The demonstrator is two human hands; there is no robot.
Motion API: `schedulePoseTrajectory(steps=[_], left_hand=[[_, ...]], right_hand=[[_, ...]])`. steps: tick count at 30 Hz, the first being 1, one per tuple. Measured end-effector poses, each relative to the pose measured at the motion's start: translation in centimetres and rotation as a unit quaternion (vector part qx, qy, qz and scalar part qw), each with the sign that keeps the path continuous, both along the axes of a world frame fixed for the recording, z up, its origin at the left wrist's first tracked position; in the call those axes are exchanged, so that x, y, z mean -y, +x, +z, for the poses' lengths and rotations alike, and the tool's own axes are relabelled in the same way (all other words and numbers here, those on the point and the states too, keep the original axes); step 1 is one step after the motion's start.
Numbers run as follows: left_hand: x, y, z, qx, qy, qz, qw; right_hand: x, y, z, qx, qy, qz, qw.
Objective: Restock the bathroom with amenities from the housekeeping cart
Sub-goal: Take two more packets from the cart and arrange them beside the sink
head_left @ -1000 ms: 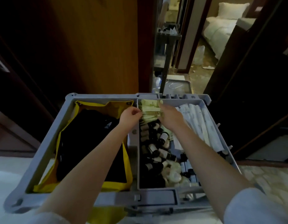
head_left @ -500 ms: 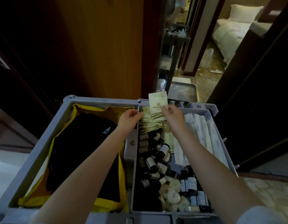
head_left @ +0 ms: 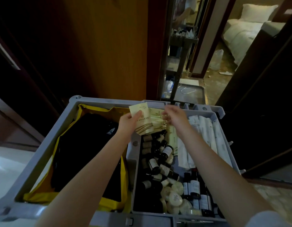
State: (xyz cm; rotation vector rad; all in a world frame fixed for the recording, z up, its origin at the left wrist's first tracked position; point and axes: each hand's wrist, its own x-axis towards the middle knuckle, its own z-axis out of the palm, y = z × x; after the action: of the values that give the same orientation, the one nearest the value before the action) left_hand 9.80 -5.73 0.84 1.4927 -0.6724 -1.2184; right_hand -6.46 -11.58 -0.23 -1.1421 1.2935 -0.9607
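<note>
Cart tray [head_left: 207, 113], far end: packet stack [head_left: 158, 122]. Left hand [head_left: 128, 122] grips a few cream packets [head_left: 142, 126] (thumb across their face) at the stack's left edge. Right hand [head_left: 174, 118] has its fingers curled onto the stack; whether it pinches cannot be told. Nearer in the tray: small bottles [head_left: 166, 152], round soaps [head_left: 174, 199]. Left compartment: yellow bag [head_left: 124, 177].

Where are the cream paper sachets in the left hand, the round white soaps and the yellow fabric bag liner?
Cream paper sachets [head_left: 144, 126]: head view, striped lower end of the front one.
Round white soaps [head_left: 175, 198]: head view, top face of one soap.
Yellow fabric bag liner [head_left: 96, 110]: head view, folded far edge.
</note>
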Motion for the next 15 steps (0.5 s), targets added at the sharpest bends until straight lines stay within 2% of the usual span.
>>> schedulePoseTrajectory(steps=[2,4,7,8,10,15], left_hand=[[-0.4,0.7,0.0,0.007,0.003,0.024,1.000],[-0.8,1.2,-0.1,0.018,0.001,0.040,0.999],[-1.2,1.8,-0.1,0.033,0.009,0.054,0.998],[-1.3,1.9,-0.1,0.039,0.011,0.053,0.998],[-1.6,2.1,-0.2,0.050,0.012,0.050,0.997],[-2.0,2.3,-0.1,0.063,0.007,0.040,0.997]], right_hand=[[2.0,-0.2,-0.2,-0.175,-0.104,-0.037,0.978],[3.5,-0.1,-0.6,-0.366,-0.208,0.009,0.907],[4.3,0.8,-1.0,-0.529,-0.252,0.115,0.802],[4.4,1.1,-1.2,-0.562,-0.245,0.137,0.778],[4.4,1.7,-1.8,-0.601,-0.220,0.166,0.750],[4.5,1.9,-3.2,-0.641,-0.230,0.130,0.721]])
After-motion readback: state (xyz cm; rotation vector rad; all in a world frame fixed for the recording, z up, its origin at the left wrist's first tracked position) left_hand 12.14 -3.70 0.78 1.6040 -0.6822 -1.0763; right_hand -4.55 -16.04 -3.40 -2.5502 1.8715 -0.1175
